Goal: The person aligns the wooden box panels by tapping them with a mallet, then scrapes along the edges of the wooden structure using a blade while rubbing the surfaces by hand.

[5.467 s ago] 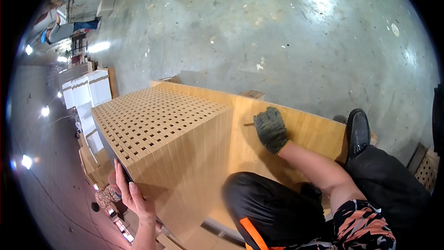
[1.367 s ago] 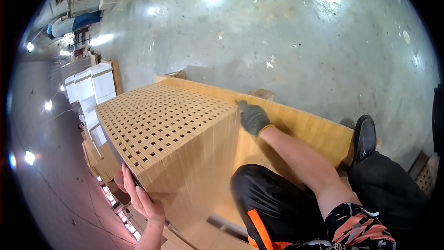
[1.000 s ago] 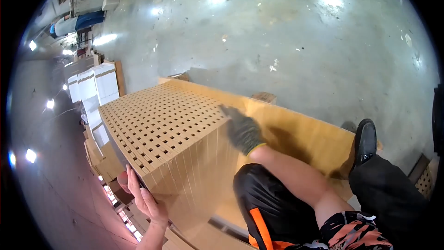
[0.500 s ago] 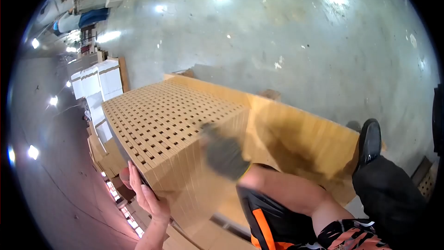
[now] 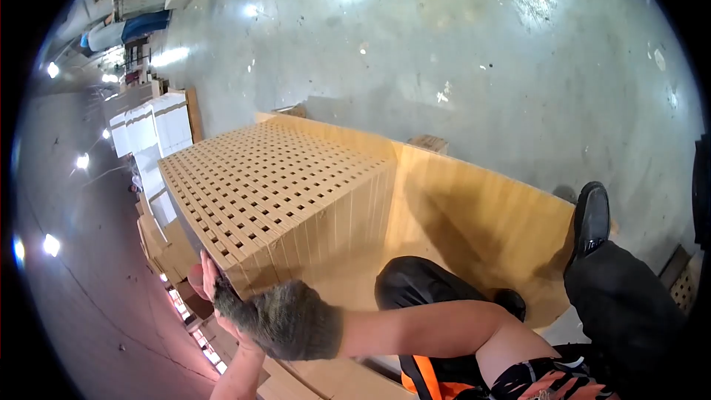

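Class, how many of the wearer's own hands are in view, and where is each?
2. The gloved right hand is in front of the bare left hand, both by the lower corner of the perforated brown stack. Part of the left hand is hidden.

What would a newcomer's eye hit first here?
Probably the big tan block left of centre, its top face covered in rows of dark square holes. Next, the dark knit glove on the right hand, reaching across to overlap the bare left hand near the block's lower corner; whether they touch is unclear. Then the wood-toned panel, stretching right toward a black shoe.
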Motion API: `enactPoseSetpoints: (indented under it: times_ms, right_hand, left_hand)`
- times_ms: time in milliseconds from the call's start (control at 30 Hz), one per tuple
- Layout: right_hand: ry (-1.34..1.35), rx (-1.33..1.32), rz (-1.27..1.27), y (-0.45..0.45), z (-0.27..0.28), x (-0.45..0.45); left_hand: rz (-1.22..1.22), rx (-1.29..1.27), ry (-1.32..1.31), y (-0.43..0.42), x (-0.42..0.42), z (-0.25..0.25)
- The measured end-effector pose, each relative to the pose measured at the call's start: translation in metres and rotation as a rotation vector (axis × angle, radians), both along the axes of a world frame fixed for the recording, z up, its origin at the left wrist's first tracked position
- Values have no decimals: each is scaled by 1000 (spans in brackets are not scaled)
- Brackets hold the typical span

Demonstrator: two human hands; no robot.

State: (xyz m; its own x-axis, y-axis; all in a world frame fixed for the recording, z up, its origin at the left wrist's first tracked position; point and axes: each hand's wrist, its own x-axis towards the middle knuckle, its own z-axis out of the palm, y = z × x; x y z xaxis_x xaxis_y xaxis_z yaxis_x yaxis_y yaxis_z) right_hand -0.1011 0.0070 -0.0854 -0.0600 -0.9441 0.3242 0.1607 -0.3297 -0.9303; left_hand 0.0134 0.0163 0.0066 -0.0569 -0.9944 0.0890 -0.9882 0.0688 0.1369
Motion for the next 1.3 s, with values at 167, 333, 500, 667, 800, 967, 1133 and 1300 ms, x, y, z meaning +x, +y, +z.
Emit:
enactPoseSetpoints:
  times_ms: [167,333,500,667,800,967,1133,1300]
  right_hand:
    - [45,618,-53,-26,-100,-18]
    - [742,-32,-152,19,-25,4]
    - [592,270,-354,-5,-78,5]
    - [-109,91,85,-6,-5,-19]
    - [-155,78,424,-4,27,-13]
    - [-14,144,691,-28,27,-40]
    - [-137,87,204,7,13,-1]
    - [306,116,-94,3,-14,19]
  left_hand:
    - [-6,6,28,0,-2,2]
    - [3,1,28,-1,13,-2]
    - [-6,-10,23,-1,1,0]
    - [-3,11,-14,0,1,2]
    - [42,25,-8,0,4,3]
    - [6,-21,-31,-4,2,-1]
    - [14,-21,-116,7,25,-3]
    - [-6,-31,38,-1,2,0]
